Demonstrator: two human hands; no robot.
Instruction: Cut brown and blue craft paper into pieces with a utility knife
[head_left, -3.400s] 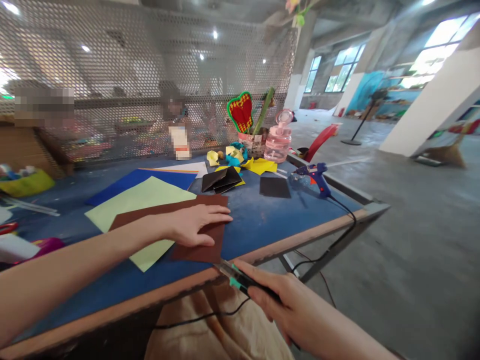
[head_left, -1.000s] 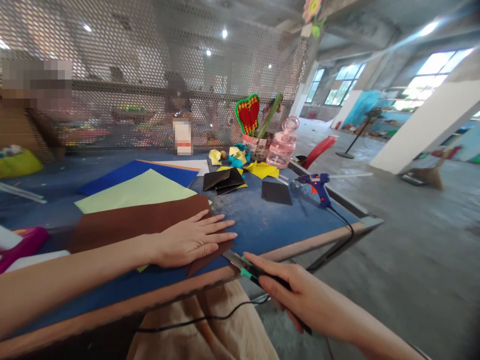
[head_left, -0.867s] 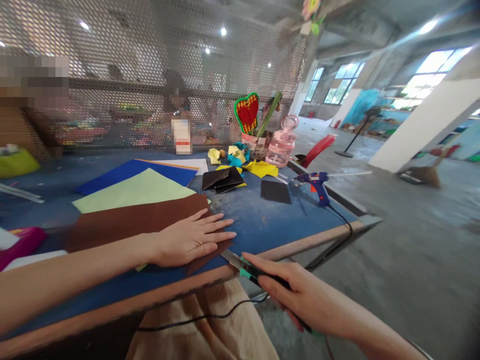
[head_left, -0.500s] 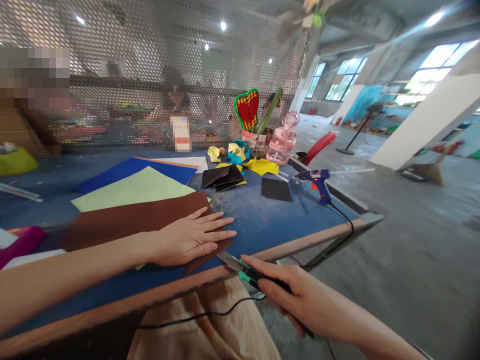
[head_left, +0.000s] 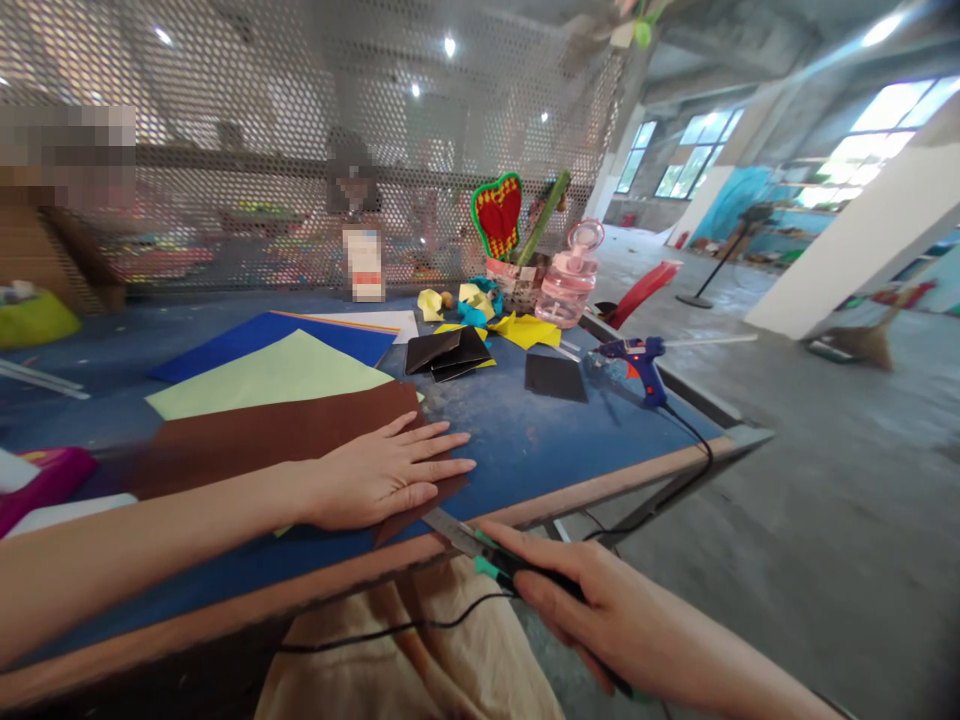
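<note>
My left hand [head_left: 375, 478] lies flat with spread fingers on a brown sheet [head_left: 262, 440] of paper or card, pressing it to the blue tabletop. In my right hand [head_left: 577, 590], past the table's front edge, is a utility knife [head_left: 491, 555] with a black and green handle. Its metal blade reaches over the edge to the sheet's near corner, just below my left thumb. Whether the blade touches the sheet I cannot tell. A pale green sheet [head_left: 277, 375] and a blue sheet [head_left: 232, 345] lie partly under the brown one.
Folded black pieces [head_left: 448, 352], a black square [head_left: 556, 377] and crumpled yellow paper [head_left: 526, 330] lie farther back. A blue glue gun [head_left: 637, 362] rests at the right, its cord crossing the edge. A pink bottle [head_left: 568, 285] stands before the perforated metal screen [head_left: 277, 230].
My right hand has drawn the knife slightly left and toward me along the sheet's near corner. My left hand remains flat on the brown sheet.
</note>
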